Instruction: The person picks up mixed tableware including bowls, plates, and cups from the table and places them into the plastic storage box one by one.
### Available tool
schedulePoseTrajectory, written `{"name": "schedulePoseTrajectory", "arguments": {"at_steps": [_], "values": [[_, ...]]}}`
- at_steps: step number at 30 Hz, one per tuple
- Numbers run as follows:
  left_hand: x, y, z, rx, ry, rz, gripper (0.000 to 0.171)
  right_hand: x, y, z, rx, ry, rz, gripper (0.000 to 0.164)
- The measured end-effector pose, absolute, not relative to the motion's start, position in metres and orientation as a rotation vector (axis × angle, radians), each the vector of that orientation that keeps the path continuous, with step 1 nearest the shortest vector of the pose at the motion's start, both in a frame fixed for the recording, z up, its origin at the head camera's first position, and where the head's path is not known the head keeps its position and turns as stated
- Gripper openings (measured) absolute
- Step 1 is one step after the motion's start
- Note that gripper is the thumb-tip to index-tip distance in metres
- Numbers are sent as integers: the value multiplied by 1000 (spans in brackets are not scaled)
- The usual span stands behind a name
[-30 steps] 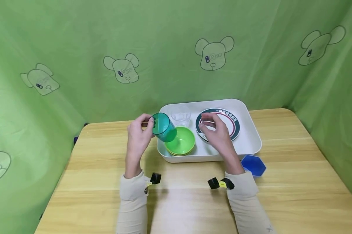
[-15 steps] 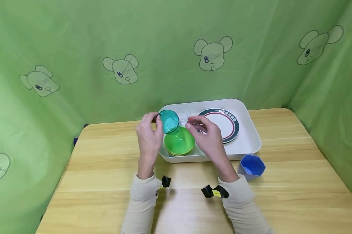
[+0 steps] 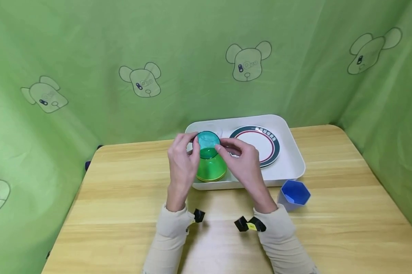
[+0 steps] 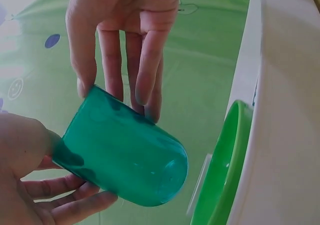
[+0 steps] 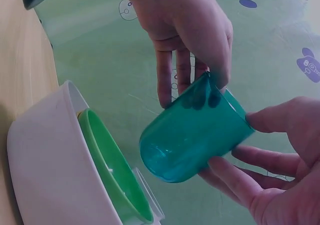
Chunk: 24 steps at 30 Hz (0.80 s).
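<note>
A translucent teal cup (image 3: 208, 140) is held tilted over the tray, its mouth toward me in the head view. My left hand (image 3: 183, 158) grips it from the left, thumb at the rim and fingers along the wall. On the opposite side my right hand (image 3: 241, 158) pinches the cup, thumb likewise at the rim; the right wrist view shows its fingers (image 5: 235, 177) against the wall. Beneath the cup sit stacked green bowls (image 3: 211, 170) in the white tray (image 3: 289, 161). The cup's rounded base (image 4: 172, 177) points down toward the bowls.
Plates with a dark green rim (image 3: 261, 144) lie in the tray's right half. A clear cup (image 3: 218, 132) stands behind the teal one, mostly hidden. Outside the tray's front right corner stands a blue hexagonal cup (image 3: 295, 194), close to my right forearm. A green curtain (image 3: 192, 76) hangs behind the table.
My left hand has carried the teal cup rightward over the bowls and turned its mouth toward me. My right hand has moved left from above the plates and taken hold of the cup too.
</note>
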<state>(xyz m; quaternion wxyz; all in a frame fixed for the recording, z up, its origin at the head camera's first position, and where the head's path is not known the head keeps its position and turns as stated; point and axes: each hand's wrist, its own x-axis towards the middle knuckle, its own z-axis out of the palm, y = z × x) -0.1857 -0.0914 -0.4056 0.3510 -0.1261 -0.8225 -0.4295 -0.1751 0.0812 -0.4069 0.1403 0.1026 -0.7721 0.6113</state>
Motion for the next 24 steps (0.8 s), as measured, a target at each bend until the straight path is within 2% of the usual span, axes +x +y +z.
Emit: {"name": "schedulePoseTrajectory", "arguments": {"at_steps": [7,16,24], "values": [[-182,-84,-404,-431,-2179,-1221,21,-179,84,-409,190,-2071,1696,20],[-182,-86,-403,-515,-2222,-1372,22,-184,93,-413,105,-2072,1494,17],[-189,-107,-408,-408,-2319,-1306,18,-184,100,-414,65,-2095,1526,18]]}}
